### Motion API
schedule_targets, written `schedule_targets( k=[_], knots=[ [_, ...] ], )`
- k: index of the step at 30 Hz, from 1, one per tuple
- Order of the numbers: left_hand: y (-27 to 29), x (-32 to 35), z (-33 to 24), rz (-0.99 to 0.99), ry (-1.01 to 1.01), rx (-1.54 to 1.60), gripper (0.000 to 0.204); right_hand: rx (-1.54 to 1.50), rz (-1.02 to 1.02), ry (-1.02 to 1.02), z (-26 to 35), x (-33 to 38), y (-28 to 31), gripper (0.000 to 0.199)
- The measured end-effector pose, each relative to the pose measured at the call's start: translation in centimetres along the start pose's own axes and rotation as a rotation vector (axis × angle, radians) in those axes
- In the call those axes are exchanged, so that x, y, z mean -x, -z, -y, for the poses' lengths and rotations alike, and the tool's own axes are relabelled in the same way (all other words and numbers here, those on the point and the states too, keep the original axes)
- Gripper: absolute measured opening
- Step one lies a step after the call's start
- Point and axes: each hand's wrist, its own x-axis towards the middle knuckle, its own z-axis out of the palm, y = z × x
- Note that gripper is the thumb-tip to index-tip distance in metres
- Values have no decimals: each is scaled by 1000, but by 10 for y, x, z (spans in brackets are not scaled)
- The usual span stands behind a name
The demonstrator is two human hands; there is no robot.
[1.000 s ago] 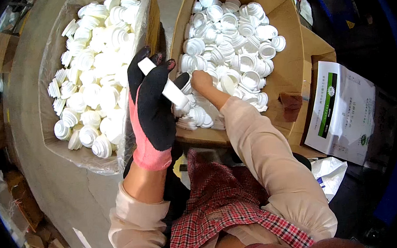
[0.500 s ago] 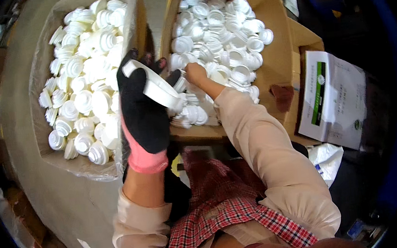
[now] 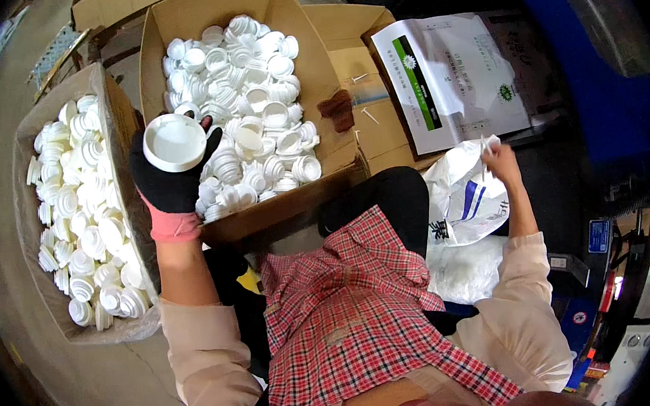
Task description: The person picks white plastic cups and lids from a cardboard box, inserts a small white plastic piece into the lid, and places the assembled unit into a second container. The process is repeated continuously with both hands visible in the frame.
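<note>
My left hand (image 3: 164,180), in a black glove with a pink cuff, grips a shallow round white plastic cap (image 3: 174,143), its hollow side facing up. It is over the left edge of a cardboard box (image 3: 287,206) heaped with white caps (image 3: 254,97). Far to the right, my bare right hand (image 3: 501,161) is closed at the top of a white plastic bag (image 3: 455,184) with blue marks. Something thin and white shows at its fingertips; whether it is a separate strip or the bag's edge, I cannot tell.
A plastic-lined box (image 3: 146,327) full of ridged white caps (image 3: 83,216) stands at left. Right of the middle box are a brown cloth (image 3: 336,111), thin white sticks (image 3: 370,115) on a cardboard flap, and a printed white carton (image 3: 457,75). Machinery (image 3: 634,284) stands at far right.
My right hand has left the caps in the middle box and moved right to the white bag. My left hand still holds the cap, now turned hollow side up. The view has shifted right.
</note>
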Motion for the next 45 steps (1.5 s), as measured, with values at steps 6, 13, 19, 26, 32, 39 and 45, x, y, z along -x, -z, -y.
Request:
schedule_targets(
  k=[6,13,19,26,32,39,45],
  knots=[
    [-44,16,20,156,83,569,46,105,-118,399,-21,5,-56,58],
    [-60,13,6,267,458,1150,50,-595,342,358,165,-106,-191,63],
    [-59,6,-9,325,488,1476,52,-113,29,542,248,-122,-227,33],
    [-63,9,4,40,179,515,79,-873,180,851,337,-4,-144,19],
    [-85,24,27,210,438,1717,30,-932,104,1574,407,102,-159,26],
    [-45,3,30,309,339,713,44,-439,1,1801,377,83,-172,27],
    [-67,24,20,201,230,880,40,-835,-199,1710,388,91,-158,41]
  ],
)
